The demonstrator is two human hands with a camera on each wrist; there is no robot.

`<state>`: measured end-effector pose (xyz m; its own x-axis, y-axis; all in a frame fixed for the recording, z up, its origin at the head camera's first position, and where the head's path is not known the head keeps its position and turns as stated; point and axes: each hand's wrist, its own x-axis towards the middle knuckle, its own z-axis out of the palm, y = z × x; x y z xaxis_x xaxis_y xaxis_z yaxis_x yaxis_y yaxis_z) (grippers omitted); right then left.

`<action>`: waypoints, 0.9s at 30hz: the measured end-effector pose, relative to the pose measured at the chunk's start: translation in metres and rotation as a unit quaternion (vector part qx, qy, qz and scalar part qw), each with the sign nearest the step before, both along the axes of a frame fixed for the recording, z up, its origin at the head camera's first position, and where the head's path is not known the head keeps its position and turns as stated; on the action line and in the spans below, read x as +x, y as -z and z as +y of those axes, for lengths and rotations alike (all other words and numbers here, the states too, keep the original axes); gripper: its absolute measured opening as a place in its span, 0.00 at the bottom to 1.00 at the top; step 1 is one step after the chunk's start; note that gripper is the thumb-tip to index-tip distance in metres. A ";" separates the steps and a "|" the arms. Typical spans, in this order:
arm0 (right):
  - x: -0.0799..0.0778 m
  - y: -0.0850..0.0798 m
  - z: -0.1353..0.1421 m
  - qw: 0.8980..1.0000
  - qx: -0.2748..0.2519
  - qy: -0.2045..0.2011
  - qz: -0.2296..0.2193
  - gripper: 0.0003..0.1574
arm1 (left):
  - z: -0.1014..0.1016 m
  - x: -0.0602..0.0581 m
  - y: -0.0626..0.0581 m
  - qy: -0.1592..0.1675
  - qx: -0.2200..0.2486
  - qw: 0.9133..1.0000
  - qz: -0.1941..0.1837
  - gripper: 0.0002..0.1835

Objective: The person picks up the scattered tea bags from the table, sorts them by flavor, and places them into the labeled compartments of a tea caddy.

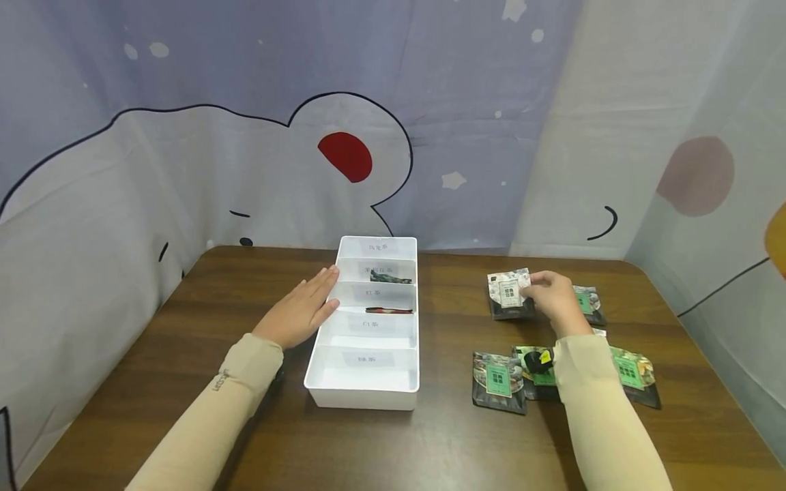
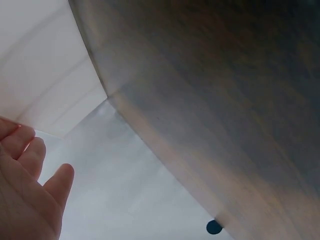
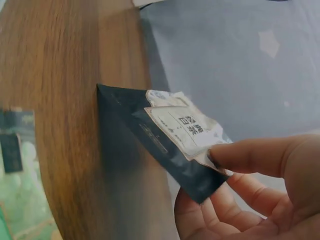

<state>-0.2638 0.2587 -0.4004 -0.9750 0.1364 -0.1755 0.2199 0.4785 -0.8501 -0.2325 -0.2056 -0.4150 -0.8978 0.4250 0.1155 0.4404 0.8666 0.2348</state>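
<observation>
My right hand point(image 1: 555, 300) pinches a tea packet point(image 1: 510, 294) by its right edge, thumb in front and fingers behind. The packet is black below, with a pale printed top and a white label; the right wrist view shows it tilted. Toward the left, my left hand point(image 1: 301, 310) lies with extended fingers against the left side of a white divided box point(image 1: 362, 399). A green-patterned packet point(image 1: 391, 278) stands in the second compartment from the back, and a thin dark-red packet point(image 1: 389, 311) in the third. The front compartment holds no packet.
Several green-labelled packets lie on the brown table point(image 1: 448, 436) at the right: one at the front left point(image 1: 499, 383), one far right point(image 1: 635, 375), one behind my right hand point(image 1: 588, 305). My right sleeve partly covers others. A patterned curtain point(image 1: 460, 123) hangs behind the table.
</observation>
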 end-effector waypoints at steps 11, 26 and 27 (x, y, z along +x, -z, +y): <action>0.008 0.001 -0.006 0.998 -0.054 0.016 0.032 0.22 | 0.000 0.000 0.001 0.003 0.000 1.000 0.006 0.37; 0.031 -0.007 -0.032 0.986 -0.084 -0.026 0.140 0.18 | -0.001 0.000 0.002 0.008 -0.002 1.000 0.012 0.37; 0.032 -0.008 -0.035 0.985 -0.091 -0.030 0.145 0.18 | -0.001 0.000 0.002 0.007 -0.002 1.000 0.011 0.37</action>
